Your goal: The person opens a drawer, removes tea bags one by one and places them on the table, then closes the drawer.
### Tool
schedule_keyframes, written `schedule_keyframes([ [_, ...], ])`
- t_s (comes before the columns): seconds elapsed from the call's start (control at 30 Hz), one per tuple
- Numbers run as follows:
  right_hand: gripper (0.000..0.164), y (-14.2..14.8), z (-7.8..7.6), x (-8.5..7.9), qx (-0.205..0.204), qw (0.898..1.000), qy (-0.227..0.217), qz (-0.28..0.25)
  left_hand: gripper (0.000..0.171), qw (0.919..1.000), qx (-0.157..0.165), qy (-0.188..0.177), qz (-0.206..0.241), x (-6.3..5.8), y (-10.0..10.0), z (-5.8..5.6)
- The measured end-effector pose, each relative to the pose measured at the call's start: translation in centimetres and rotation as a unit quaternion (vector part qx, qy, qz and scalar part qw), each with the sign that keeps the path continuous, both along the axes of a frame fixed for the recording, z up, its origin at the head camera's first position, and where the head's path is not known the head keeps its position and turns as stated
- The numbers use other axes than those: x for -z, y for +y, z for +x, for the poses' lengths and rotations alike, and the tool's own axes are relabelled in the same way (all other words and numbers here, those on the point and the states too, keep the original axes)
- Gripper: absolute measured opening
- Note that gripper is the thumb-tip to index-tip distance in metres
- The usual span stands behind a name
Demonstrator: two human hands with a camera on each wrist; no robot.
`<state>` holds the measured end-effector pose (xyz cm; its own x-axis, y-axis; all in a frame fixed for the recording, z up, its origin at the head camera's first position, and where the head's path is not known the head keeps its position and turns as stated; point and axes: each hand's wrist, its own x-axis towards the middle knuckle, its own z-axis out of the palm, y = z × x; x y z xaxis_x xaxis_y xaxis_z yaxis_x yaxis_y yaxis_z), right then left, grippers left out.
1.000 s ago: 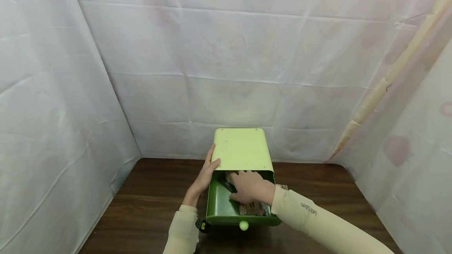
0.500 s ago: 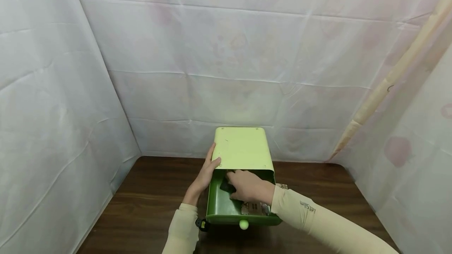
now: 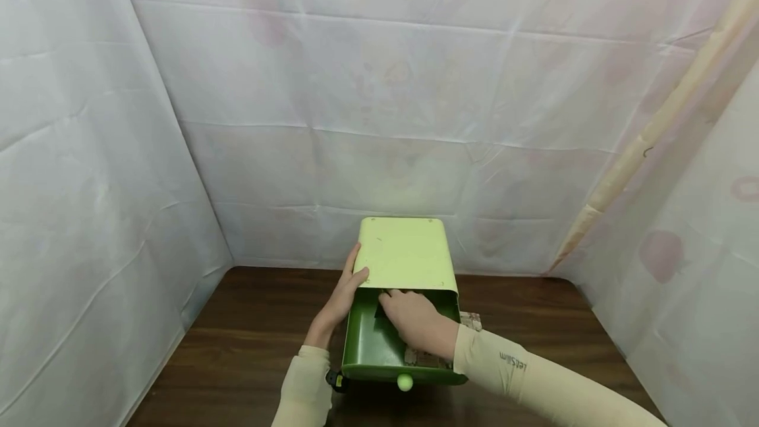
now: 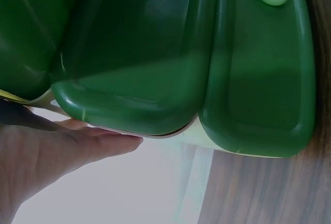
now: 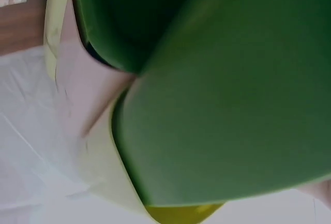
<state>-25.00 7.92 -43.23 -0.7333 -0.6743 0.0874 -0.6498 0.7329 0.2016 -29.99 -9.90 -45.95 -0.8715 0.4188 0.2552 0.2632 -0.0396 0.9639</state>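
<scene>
Pale yellow-green, round-cornered cabinet [image 3: 406, 252] standing on the dark brown wood-grain worktop [image 3: 255, 328], its glossy dark green top drawer [image 3: 369, 348] sitting pulled out. Left hand [image 3: 340, 298] resting along the cabinet's left side, fingers extended. Right hand [image 3: 415, 321] reaching into the drawer, fingertips partly hidden near a small dark piece [image 3: 378, 312]; cannot tell whether they are pinching it. Brownish patterned piece [image 3: 420, 356] lying in the drawer, below the right wrist.

1. The pale-lime cabinet [image 3: 405, 252], round-cornered, stands upright.
2. Its glossy green top drawer [image 3: 367, 346], with a round pale knob [image 3: 405, 382], is pulled out.
3. Inside, a dark piece [image 3: 379, 312] shows, partly hidden; a patterned brownish piece [image 3: 418, 357] lies near the front.
</scene>
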Motion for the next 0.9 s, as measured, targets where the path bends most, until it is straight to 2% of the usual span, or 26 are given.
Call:
schedule_keyframes([
  [0.13, 0.028, 0.2, 0.4, 0.0, -0.003, 1.0, -0.011, -0.019, 0.06, 1.0, 0.002, -0.004, 0.006, 0.4, 0.0, 0.0],
  [0.27, 0.032, 0.4, 1.0, -0.5, -0.023, 0.999, -0.036, -0.029, 0.06, 0.9999, -0.006, -0.008, 0.014, 1.2, -0.1, -0.5],
  [0.4, 0.038, 0.6, 1.4, -1.3, -0.037, 0.997, -0.05, -0.034, 0.059, 0.9996, -0.021, 0.001, 0.018, 2.0, -0.1, -1.1],
  [0.53, 0.044, 1.1, 2.0, -2.1, -0.047, 0.996, -0.064, -0.045, 0.059, 0.9993, -0.032, 0.016, 0.013, 2.2, -0.2, -1.3],
  [0.67, 0.043, 1.8, 2.9, -2.9, -0.062, 0.993, -0.081, -0.063, 0.059, 0.9993, -0.031, 0.018, 0.007, 1.9, -0.4, -1.0],
  [0.9, 0.034, 2.9, 4.3, -3.8, -0.083, 0.99, -0.071, -0.093, 0.059, 0.9998, -0.014, 0.014, 0.0, 0.1, -0.9, 0.2],
])
